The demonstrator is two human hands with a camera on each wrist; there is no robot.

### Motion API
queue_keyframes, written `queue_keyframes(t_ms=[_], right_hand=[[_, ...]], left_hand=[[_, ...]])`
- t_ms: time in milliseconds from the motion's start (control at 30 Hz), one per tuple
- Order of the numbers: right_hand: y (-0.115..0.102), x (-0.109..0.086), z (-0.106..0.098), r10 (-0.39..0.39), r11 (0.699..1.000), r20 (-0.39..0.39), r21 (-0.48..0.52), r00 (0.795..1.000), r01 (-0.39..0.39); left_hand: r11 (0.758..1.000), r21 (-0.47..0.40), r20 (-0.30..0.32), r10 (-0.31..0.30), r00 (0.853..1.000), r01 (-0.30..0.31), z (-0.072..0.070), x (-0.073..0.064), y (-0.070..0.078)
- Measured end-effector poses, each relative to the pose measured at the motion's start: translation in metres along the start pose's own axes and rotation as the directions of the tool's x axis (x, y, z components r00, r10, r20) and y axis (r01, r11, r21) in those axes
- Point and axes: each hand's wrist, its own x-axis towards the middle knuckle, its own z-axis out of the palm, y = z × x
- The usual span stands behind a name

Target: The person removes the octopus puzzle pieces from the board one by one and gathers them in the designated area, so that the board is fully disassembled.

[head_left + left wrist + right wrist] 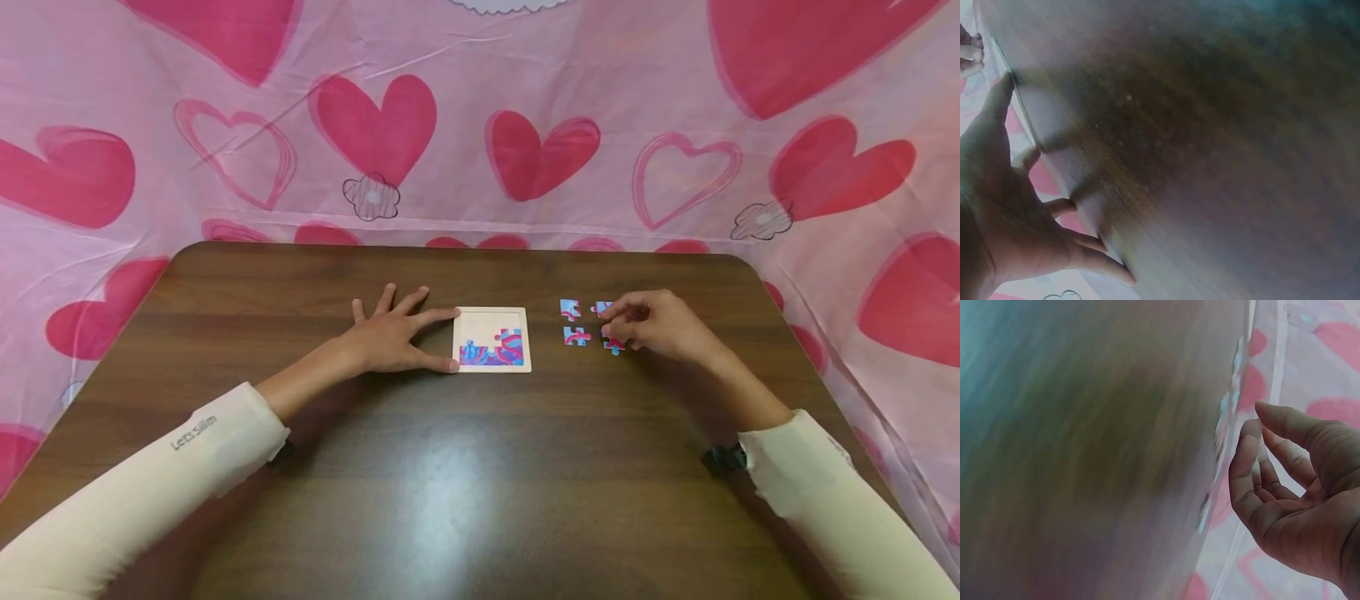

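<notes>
Lettering: we read "Let's Slim" in dark print [193,433] along the cream left sleeve [172,475]; the mark near the cuff of the right sleeve [817,483] is too faint for us.
Puzzle tray: here's the square wooden tray [480,322] on the brown wood-grain table [450,517], blue, pink and purple jigsaw pieces [491,357] filling its near edge and rising at the right, bare wood beyond.
Left hand [386,340]: fingers spread wide, and we see thumb and index fingertip on the tray's two left corners.
Loose pieces: four of them [576,337], two by two, just right of the tray!
Right hand [663,325]: curled over the right-hand pair, partly covering them, thumb and index nearly meeting; we can't tell whether it grips a piece.
Backdrop: heart-print cloth [457,150] behind the table.
</notes>
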Motion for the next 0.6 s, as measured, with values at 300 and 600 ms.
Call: queue_keyframes(t_ms=[300, 600], right_hand=[[-0.032, 0.009, 0.023, -0.055, 0.998, 0.015, 0.025, 0.998, 0.054], [-0.054, 0.023, 0.046, -0.090, 0.995, 0.079, 0.057, 0.993, 0.086]], left_hand=[[1.000, 0.000, -0.001, -0.001, 1.000, 0.001, -0.001, -0.001, 0.001], [1.000, 0.001, -0.007, 0.003, 1.000, -0.003, 0.000, -0.002, 0.001]])
